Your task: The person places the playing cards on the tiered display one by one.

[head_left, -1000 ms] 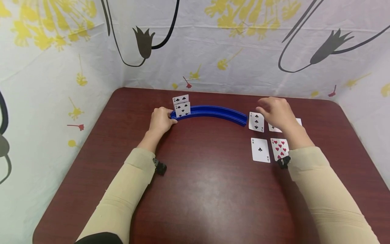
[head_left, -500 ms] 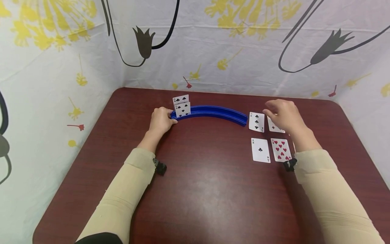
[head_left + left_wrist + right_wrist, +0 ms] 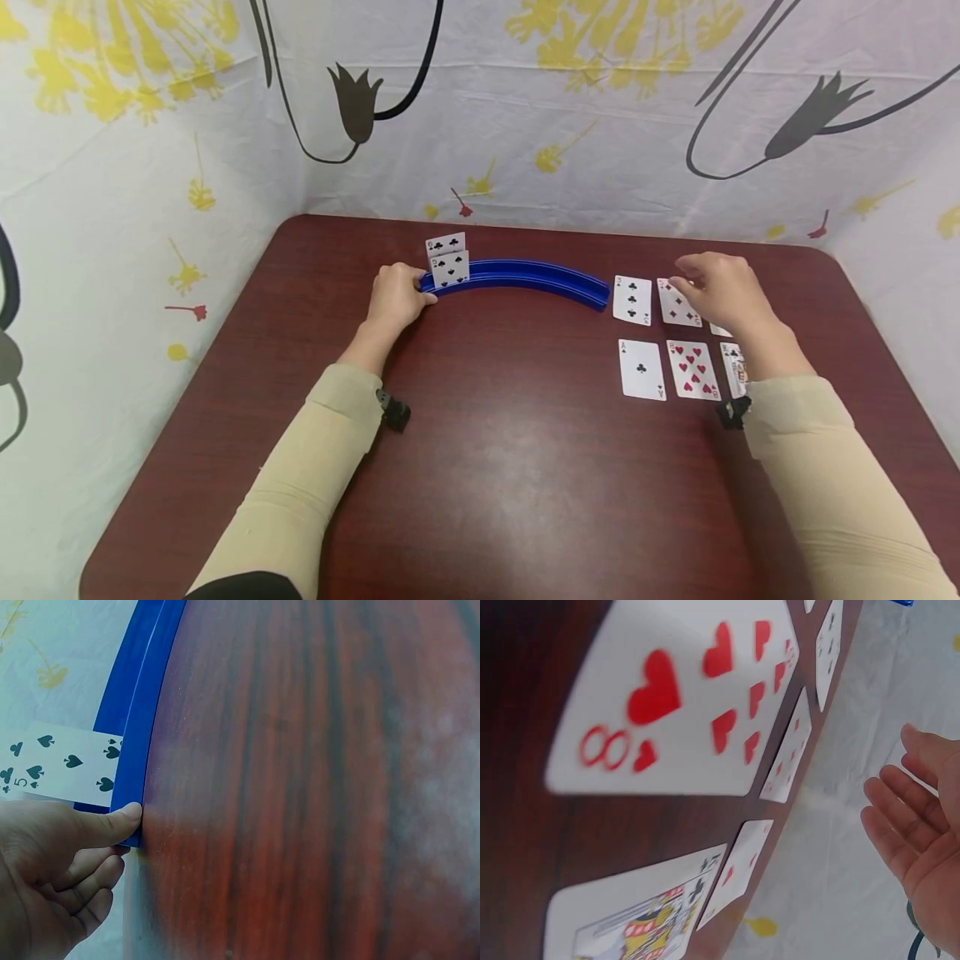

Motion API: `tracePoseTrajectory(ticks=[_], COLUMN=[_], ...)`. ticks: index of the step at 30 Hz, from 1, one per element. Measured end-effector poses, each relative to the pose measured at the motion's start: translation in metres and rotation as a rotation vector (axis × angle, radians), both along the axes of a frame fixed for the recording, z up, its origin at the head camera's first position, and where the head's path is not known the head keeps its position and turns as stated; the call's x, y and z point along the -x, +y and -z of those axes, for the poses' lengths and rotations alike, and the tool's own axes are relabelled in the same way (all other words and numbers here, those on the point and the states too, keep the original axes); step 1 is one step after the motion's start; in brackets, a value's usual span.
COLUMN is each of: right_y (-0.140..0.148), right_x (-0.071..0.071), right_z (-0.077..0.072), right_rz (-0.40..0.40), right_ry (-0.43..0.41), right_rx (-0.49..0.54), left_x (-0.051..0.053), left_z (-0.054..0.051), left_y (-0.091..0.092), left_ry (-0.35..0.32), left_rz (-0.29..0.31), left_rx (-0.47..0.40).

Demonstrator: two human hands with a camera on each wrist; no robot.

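Observation:
My left hand (image 3: 396, 297) pinches the left end of a curved blue card holder (image 3: 536, 273), thumb on its front in the left wrist view. A six of clubs (image 3: 446, 243) and a five of spades (image 3: 451, 269) stand in the holder beside that hand. Relaxed and holding nothing, my right hand (image 3: 723, 287) hovers over two rows of face-up playing cards. The back row has a three of clubs (image 3: 632, 301), a diamonds card (image 3: 679, 303) and a red-pip card (image 3: 735, 874) mostly hidden in the head view. In front lie an ace of clubs (image 3: 642, 370), an eight of hearts (image 3: 693, 370) and a king (image 3: 641, 919).
The dark red-brown table (image 3: 495, 467) carries everything. Its back edge meets a white patterned cloth (image 3: 495, 125), which also hangs at both sides. The holder's right end stands close to the three of clubs.
My right hand has drifted right and slightly towards me over the cards, uncovering the diamonds card and part of the king. The left hand, holder and cards have stayed put.

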State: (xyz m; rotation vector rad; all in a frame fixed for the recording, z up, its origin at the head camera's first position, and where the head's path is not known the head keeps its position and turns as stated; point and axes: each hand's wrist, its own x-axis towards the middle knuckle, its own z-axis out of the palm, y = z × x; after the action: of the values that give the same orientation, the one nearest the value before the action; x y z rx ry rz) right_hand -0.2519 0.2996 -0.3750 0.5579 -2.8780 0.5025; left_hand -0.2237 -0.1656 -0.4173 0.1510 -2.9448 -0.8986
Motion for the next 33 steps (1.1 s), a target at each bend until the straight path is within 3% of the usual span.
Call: tracePoseTrajectory(ticks=[33], right_y=[0.057], right_x=[-0.006], right_z=[0.012], right_rz=[0.047], right_ry=[-0.088], right_rx=[-0.069], left_x=[0.000], left_z=[0.001], left_y=[-0.001], left_ry=[0.015], left_rz=[0.024], left_rx=[0.017])
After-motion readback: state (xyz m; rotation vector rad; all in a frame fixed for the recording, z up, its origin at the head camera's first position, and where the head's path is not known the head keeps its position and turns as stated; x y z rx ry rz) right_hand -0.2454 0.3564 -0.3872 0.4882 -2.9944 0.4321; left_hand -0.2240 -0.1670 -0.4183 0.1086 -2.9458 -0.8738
